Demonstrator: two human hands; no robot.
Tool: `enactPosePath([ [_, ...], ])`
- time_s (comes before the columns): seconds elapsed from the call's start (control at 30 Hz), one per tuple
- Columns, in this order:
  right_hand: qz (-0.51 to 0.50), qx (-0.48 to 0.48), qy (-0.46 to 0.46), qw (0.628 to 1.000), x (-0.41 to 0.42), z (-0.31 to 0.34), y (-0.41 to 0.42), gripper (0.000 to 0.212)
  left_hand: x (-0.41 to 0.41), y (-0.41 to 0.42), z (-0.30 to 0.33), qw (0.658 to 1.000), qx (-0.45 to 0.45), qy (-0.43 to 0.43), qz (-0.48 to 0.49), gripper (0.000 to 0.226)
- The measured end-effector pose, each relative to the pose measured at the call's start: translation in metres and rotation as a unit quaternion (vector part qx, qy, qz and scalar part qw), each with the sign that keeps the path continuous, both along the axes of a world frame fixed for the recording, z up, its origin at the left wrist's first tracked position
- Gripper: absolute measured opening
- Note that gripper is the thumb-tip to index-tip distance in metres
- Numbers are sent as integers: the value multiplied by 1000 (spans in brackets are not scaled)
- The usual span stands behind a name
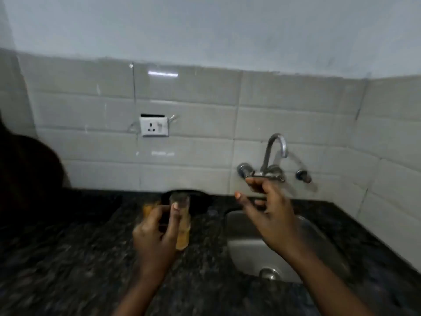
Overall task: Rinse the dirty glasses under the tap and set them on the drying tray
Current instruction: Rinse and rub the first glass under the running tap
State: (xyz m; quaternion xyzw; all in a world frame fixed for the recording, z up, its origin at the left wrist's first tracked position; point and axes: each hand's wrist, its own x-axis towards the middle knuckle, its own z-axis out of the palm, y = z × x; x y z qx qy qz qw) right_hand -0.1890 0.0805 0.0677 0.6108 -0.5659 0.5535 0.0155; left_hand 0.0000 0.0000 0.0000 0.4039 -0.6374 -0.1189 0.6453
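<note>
Hands: left hand (155,236) grips glass (181,221) over counter (68,258); right hand (271,215) open below tap (274,156).

Two bare forearms enter from bottom edge, no sleeves visible. Left hand (157,233): no rings, watch or bracelet seen; short light thumbnail. Right hand (271,222): wrist bare, no jewellery; fingers (245,205) slender, short pale nails. Motion blur softens finer detail.

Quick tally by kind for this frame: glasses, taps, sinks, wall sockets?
Glasses: 1, held in the left hand: glass, with orange residue; blur may hide others
Taps: 1, tap
Sinks: 1, sink
Wall sockets: 1, socket
Total: 4
</note>
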Motion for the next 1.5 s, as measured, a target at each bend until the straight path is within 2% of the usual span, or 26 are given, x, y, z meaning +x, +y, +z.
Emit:
enactPosePath([
  [0.07, 28, 53, -79, 995, 9, -27, -9, 24, 11, -1, -31, 994, 79, 59, 39, 46],
  [0.13, 43, 114, -132, 984, 13, -57, -12, 20, 15, -8, -62, 984, 170, 40, 48, 41],
  [0.2, 47, 163, -190, 967, 13, -82, -16, 18, 7, -22, -77, 967, 254, -15, 28, 38],
  [0.27, 46, 199, -229, 952, 10, -96, -21, 13, -9, -43, -84, 943, 323, -73, 13, 67],
  [0.33, 40, 229, -267, 935, 0, -105, -26, 10, -26, -64, -91, 921, 377, -96, 14, 94],
  [0.4, 44, 242, -294, 924, -12, -110, -29, 7, -41, -81, -98, 904, 417, -93, 29, 105],
  [0.5, 58, 249, -306, 917, -37, -115, -36, 2, -59, -105, -107, 898, 435, -43, 42, 111],
  [0.63, 82, 275, -274, 918, -82, -125, -51, 2, -79, -120, -115, 891, 439, -8, 117, 91],
  [0.83, 131, 297, -264, 908, -160, -121, -70, 3, -105, -110, -114, 884, 420, -15, 205, 84],
  [0.93, 143, 306, -257, 905, -202, -113, -91, 5, -135, -95, -108, 907, 389, -19, 160, 78],
  [1.03, 120, 292, -238, 919, -231, -108, -125, 9, -167, -86, -94, 924, 371, -16, 91, 65],
  [1.1, 73, 280, -187, 939, -243, -110, -156, 17, -189, -86, -81, 925, 378, -8, 27, 53],
  [1.17, 23, 267, -95, 959, -248, -111, -189, 28, -208, -89, -69, 920, 391, 7, -30, 46],
  [1.27, -17, 236, 34, 971, -243, -108, -235, 47, -226, -98, -65, 915, 398, 14, -62, 47],
  [1.37, -64, 249, 120, 959, -227, -102, -270, 57, -230, -109, -66, 914, 402, 13, -60, 59],
  [1.43, -98, 265, 130, 950, -219, -103, -288, 55, -229, -115, -68, 914, 403, 9, -56, 61],
  [1.5, -134, 262, 127, 947, -216, -106, -301, 43, -225, -120, -69, 915, 401, -2, -46, 65],
])
